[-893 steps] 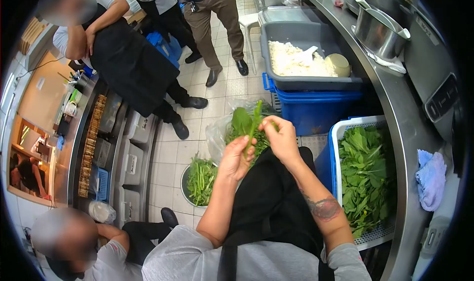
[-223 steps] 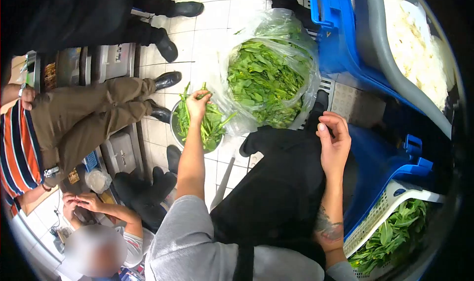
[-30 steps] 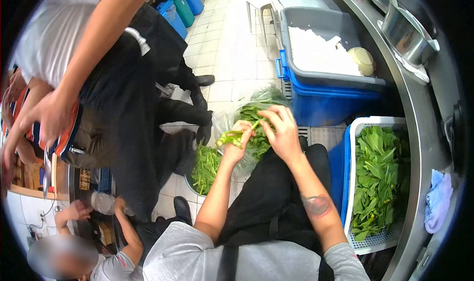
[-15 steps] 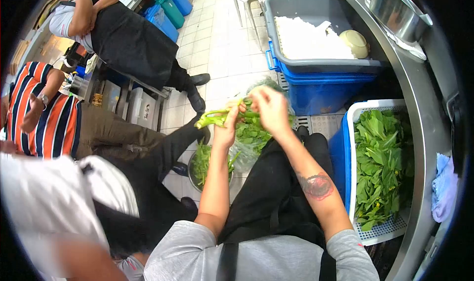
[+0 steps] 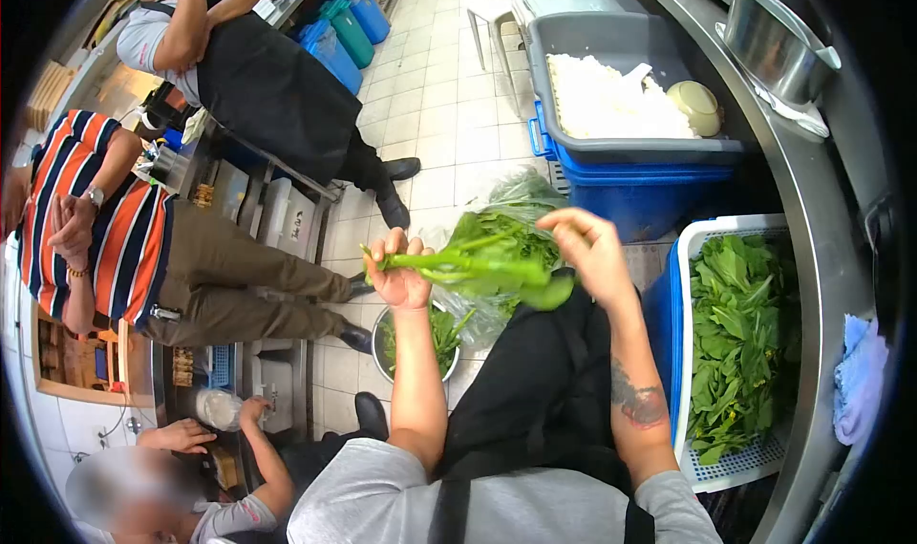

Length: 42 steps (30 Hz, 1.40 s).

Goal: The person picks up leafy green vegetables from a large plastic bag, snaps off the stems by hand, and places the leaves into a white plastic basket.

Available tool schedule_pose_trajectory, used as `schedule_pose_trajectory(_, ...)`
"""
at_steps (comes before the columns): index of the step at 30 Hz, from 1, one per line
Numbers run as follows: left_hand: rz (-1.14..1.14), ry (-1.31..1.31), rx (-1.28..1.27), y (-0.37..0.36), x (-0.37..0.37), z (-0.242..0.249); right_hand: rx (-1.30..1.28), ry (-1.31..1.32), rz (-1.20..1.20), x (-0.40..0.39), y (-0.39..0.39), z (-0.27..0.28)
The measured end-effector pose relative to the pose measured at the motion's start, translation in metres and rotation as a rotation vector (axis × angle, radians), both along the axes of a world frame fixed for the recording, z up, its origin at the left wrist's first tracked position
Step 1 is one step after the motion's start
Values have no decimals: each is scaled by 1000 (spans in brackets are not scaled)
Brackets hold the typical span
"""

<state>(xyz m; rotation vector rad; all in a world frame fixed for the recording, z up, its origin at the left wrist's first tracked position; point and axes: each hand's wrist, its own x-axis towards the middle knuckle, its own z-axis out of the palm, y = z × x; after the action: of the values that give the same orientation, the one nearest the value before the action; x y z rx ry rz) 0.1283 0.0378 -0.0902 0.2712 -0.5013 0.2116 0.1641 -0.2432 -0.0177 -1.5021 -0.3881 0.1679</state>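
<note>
My left hand (image 5: 399,275) is closed around the stems of a bunch of leafy greens (image 5: 478,265), whose leaves point right and look blurred. Just right of the leaf tips, my right hand (image 5: 594,253) is raised with its fingers loosely curved and apart, and I see nothing in it. Below the left hand, a round metal bowl (image 5: 451,372) on the floor contains cut green pieces. Behind the bunch lies a clear plastic bag (image 5: 523,192) with more greens. To my right, a white perforated basket (image 5: 680,353) is filled with leafy greens (image 5: 735,339).
A grey tub (image 5: 650,148) of white pieces and a pale bowl sits on blue bins (image 5: 621,195). A steel counter edge (image 5: 798,219) runs along the right, holding a metal pot (image 5: 776,47) and a blue cloth (image 5: 860,382). Several people stand along the left counter.
My right hand has moved right, away from the bunch and my left hand. The left hand has moved left and down, still gripping the stems. A co-worker at lower left has moved back.
</note>
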Motion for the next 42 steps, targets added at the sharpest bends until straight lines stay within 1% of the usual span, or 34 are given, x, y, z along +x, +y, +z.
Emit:
schedule_pose_trajectory(1, -19, -48, -20, -1, 0, -1, -9, -21, 101, -10, 4, 3)
schedule_pose_trajectory(2, -60, -91, -106, 2, 5, -8, -22, -22, 157, -19, 8, 6)
schedule_pose_trajectory(3, -159, -95, -264, 3, 6, -13, 25, -11, 181, -27, 12, 7)
schedule_pose_trajectory(5, -218, -97, -324, 8, 13, -21, 97, 82, 186, -38, 20, 1)
schedule_pose_trajectory(6, -191, -66, -396, 8, 15, -23, 95, 90, 193, -42, 22, -2)
schedule_pose_trajectory(8, 14, 236, -466, 4, 7, -31, 90, 105, 206, -47, 24, -8)
schedule_pose_trajectory(9, 1, 234, -542, 0, 8, -30, 90, 121, 204, -49, 26, -11)
schedule_pose_trajectory(10, 11, 232, -515, 2, 8, -36, 89, 136, 199, -50, 27, -14)
schedule_pose_trajectory(13, 32, 411, -628, -2, 4, -39, 66, 183, 184, -50, 27, -16)
schedule_pose_trajectory(14, 19, 407, -615, -2, 2, -40, 56, 199, 179, -50, 26, -17)
schedule_pose_trajectory(17, 177, 488, -609, -9, 1, -36, 54, 160, 146, -48, 28, -22)
schedule_pose_trajectory(20, 292, 574, -535, -8, 1, -38, 58, 180, 133, -47, 30, -26)
schedule_pose_trajectory(23, 418, 546, -409, -7, -1, -39, 54, 172, 122, -49, 31, -27)
schedule_pose_trajectory(30, 545, 374, -202, 10, -8, -33, 16, 189, 108, -49, 28, -34)
schedule_pose_trajectory(33, 596, 388, -167, 15, -13, -31, 5, 189, 100, -47, 30, -37)
schedule_pose_trajectory(37, 589, 388, -181, 36, -23, -53, -39, 204, 79, -46, 32, -48)
schedule_pose_trajectory(38, 611, 423, -178, 41, -27, -59, -54, 197, 69, -45, 33, -51)
schedule_pose_trajectory(41, 671, 487, -114, 39, -38, -62, -317, -149, -128, -43, 53, -51)
schedule_pose_trajectory(42, 687, 542, -90, 33, -42, -57, -331, -272, -134, -39, 63, -43)
